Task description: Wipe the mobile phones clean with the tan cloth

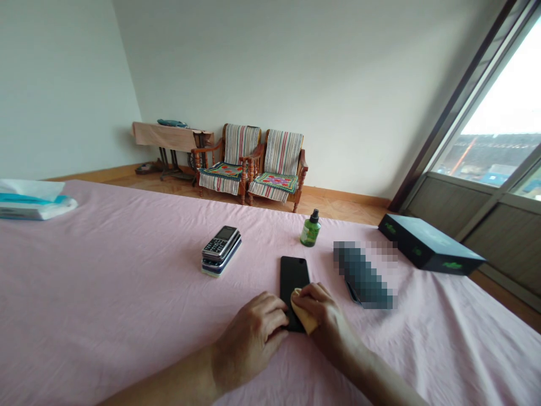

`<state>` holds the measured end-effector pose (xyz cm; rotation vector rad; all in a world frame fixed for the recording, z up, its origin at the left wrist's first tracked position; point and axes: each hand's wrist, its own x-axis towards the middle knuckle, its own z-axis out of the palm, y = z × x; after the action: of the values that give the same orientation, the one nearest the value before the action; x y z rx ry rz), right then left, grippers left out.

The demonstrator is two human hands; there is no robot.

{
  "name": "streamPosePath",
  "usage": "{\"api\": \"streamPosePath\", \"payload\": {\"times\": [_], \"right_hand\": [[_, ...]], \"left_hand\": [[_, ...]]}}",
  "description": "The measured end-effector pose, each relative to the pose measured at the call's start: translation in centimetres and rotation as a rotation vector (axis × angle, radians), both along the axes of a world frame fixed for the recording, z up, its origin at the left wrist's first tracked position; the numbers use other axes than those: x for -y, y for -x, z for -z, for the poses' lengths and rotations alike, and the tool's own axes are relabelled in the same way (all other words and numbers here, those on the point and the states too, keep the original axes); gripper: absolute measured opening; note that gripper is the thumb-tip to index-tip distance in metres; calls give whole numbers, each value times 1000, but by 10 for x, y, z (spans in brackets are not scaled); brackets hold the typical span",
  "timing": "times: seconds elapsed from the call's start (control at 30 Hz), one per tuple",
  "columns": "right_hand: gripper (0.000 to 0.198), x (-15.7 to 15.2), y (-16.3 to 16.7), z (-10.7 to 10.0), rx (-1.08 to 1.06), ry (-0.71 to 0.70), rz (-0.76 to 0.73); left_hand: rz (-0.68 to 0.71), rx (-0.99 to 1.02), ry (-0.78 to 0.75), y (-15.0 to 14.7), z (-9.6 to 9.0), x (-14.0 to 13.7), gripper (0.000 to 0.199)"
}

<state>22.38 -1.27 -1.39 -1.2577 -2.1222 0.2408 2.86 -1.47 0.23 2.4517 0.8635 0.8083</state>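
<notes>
A black smartphone [292, 273] lies flat on the pink cloth, its back with the camera facing up. My left hand [253, 332] has its curled fingers against the phone's lower left edge, gripping it there. Pinched in my right hand [327, 316] is a folded yellow wiping cloth [307, 320], pressed on the lower right part of the phone. Beyond the phone stands a small green spray bottle [310, 232] with a black top. To the left, several phones are piled in a stack [220, 248], a keypad phone uppermost.
Right of my hands rests a dark elongated object [363, 279], blurred by pixels. A black box [431, 242] sits near the right edge of the pink-covered surface [127, 293]. At far left is a tissue pack [42, 208]. Two wooden chairs [276, 152] stand by the wall.
</notes>
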Motion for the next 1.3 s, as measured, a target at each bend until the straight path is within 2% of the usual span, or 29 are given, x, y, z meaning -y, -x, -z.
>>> {"api": "streamPosePath", "payload": {"times": [0.3, 0.6, 0.77, 0.93, 1.3], "right_hand": [[24, -69, 20, 0, 59, -72, 18], [34, -103, 21, 2, 119, -78, 83], [29, -106, 22, -1, 172, -71, 110], [31, -98, 17, -2, 183, -71, 209], [28, -74, -37, -5, 125, -68, 401]], "left_hand": [[-40, 13, 28, -4, 1, 2, 20], [-69, -73, 49, -10, 1, -1, 27], [-79, -125, 43, -12, -2, 0, 30], [-81, -138, 33, -12, -3, 0, 30], [-78, -94, 16, -13, 1, -2, 34]]}}
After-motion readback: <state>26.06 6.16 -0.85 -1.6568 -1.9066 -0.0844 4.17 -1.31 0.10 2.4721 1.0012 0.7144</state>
